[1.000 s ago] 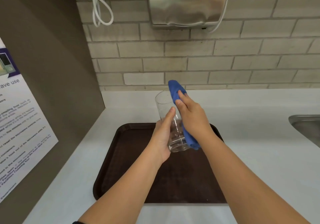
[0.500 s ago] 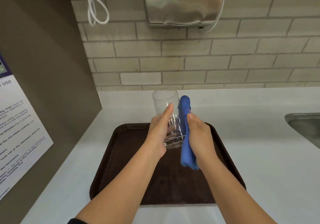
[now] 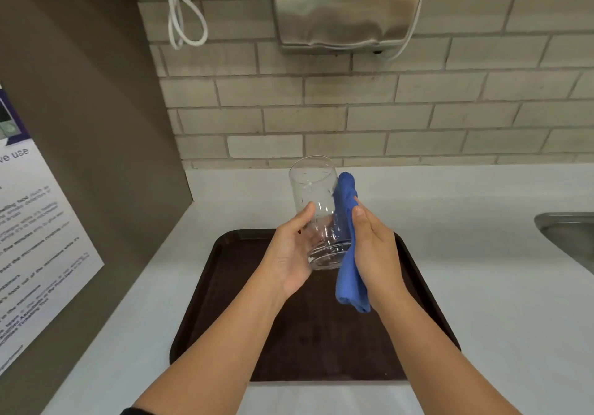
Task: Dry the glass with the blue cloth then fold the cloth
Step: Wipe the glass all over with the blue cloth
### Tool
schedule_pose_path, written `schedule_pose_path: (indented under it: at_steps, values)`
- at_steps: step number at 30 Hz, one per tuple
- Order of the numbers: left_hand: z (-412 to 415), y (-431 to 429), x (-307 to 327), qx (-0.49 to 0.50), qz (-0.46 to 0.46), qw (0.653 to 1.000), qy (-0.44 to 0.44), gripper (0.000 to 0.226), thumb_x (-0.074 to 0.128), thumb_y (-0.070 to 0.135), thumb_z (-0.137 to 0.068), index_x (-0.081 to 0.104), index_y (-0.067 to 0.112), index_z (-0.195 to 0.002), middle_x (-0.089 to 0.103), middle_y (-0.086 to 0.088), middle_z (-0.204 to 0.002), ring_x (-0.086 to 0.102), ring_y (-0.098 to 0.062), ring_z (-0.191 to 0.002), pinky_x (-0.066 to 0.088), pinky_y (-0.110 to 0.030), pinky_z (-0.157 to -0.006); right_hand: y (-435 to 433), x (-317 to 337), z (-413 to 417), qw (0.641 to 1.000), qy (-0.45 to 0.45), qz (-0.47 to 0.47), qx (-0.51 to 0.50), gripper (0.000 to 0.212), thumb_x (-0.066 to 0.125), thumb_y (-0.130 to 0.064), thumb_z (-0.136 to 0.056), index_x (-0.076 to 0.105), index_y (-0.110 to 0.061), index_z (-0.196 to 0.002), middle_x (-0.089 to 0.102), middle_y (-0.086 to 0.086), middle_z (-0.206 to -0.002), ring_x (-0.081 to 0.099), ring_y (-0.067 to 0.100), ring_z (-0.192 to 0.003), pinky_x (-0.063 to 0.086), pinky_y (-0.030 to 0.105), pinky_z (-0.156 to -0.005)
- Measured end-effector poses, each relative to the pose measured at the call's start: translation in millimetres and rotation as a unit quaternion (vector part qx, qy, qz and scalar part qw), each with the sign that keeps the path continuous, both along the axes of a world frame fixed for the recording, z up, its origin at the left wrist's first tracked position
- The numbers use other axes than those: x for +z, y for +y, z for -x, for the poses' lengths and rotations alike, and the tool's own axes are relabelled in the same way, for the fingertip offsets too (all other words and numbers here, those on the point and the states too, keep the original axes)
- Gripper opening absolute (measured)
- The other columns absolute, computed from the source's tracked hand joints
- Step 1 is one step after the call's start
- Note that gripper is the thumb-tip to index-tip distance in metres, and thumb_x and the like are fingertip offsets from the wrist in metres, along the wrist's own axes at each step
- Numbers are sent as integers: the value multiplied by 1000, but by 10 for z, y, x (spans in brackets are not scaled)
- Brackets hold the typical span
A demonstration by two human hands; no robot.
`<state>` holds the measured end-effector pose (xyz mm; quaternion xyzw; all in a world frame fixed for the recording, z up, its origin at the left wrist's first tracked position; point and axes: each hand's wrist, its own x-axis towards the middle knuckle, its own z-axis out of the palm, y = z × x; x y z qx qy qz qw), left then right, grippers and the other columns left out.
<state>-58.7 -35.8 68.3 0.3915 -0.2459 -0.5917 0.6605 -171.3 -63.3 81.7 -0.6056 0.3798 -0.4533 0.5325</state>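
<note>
A clear, tall drinking glass (image 3: 316, 218) is held up in the air above the far edge of a dark brown plastic tray (image 3: 225, 292), with its open top tipped a little away from the person. The left hand (image 3: 291, 254) holds the glass from the left side, down near its thick bottom, with the thumb lying along the front of the glass. Small drops of water show on the glass wall. A soft blue cloth (image 3: 348, 247) is bunched into a long roll and pressed against the right side of the glass. The top of the blue cloth sticks up almost as high as the rim of the glass, and its bottom end hangs down below the glass. The right hand (image 3: 374, 254) is closed around the blue cloth and pushes it flat against the glass. The tray lies on a white counter (image 3: 498, 286), close to the person. Behind the glass is a wall of pale bricks (image 3: 321, 118). High above the glass, a shiny metal box (image 3: 347, 6) hangs on that wall. Far to the right of the glass, the corner of a metal sink (image 3: 569, 237) shows in the counter.
</note>
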Motion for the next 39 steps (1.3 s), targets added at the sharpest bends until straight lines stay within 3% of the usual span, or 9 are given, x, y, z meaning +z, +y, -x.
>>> schedule_pose_path:
  at_steps: [4, 8, 11, 14, 17, 21, 25, 33, 39]
  values:
    - [37, 19, 5, 3, 15, 1000, 16, 30, 57, 41, -80, 75, 17, -75, 74, -1, -71, 71, -14, -64, 53, -32, -70, 56, -49, -47, 999, -31, -11, 21, 43, 38, -36, -93, 49, -20, -132, 56, 5, -134, 52, 17, -123, 40, 38, -108]
    - [42, 26, 1, 0, 18, 1000, -3, 36, 61, 44, -74, 68, 15, -92, 74, -4, -78, 71, -16, -69, 55, -31, -73, 90, -53, -37, 999, -35, 8, 22, 41, 37, -31, -95, 45, -21, -133, 53, -8, -126, 55, -5, -102, 44, -3, -79]
    - [28, 7, -5, -7, 6, 1000, -14, 57, 65, 47, -67, 65, 12, -111, 72, -6, -88, 69, -18, -77, 55, -32, -76, 128, -94, -21, 999, -25, 37, 18, 41, 35, -30, -95, 41, -25, -135, 46, -12, -136, 46, -13, -113, 37, -10, -77]
    - [33, 3, 6, -16, 4, 1000, -8, 48, 66, 49, -65, 71, 14, -96, 74, -5, -83, 71, -17, -73, 56, -32, -74, 167, -128, -4, 997, -14, 72, 18, 41, 33, -27, -96, 37, -26, -137, 37, -22, -131, 35, -39, -95, 32, -12, -72]
    - [40, 0, 26, -5, -12, 1000, -15, 56, 61, 58, -63, 72, 14, -96, 75, -6, -89, 71, -20, -82, 54, -36, -81, 172, -165, 15, 993, 9, 113, 18, 42, 33, -26, -96, 35, -25, -137, 32, -25, -132, 26, -21, -121, 23, -14, -86]
    - [-18, -1, 5, 1, -18, 997, 75, 74, 49, 66, -79, 52, 12, -130, 61, -12, -129, 62, -28, -106, 52, -41, -86, 113, -126, 43, 993, 5, 112, 25, 41, 34, -26, -95, 38, -24, -136, 35, -23, -134, 27, -12, -127, 21, -11, -92]
    - [-70, 25, -45, -20, 15, 993, 115, 50, 57, 51, -77, 56, 16, -112, 60, -9, -110, 60, -24, -95, 48, -42, -87, 35, -87, 77, 996, -20, 73, 43, 40, 35, -26, -95, 44, -21, -134, 48, -9, -137, 41, 0, -126, 30, -8, -88]
    - [3, 23, -20, -22, 42, 995, 86, 56, 52, 59, -74, 69, 11, -99, 73, -9, -92, 71, -21, -80, 54, -37, -80, 133, -123, 39, 996, -39, 55, 52, 41, 35, -26, -95, 44, -20, -134, 51, -2, -138, 47, 7, -126, 34, -2, -91]
    - [-12, 17, -28, -9, 20, 999, 38, 56, 44, 60, -81, 69, 13, -99, 73, -7, -86, 69, -20, -78, 55, -34, -75, 264, -129, 58, 985, 15, 166, 50, 38, 35, -24, -94, 36, -33, -130, 32, -33, -131, 26, -25, -123, 23, -2, -103]
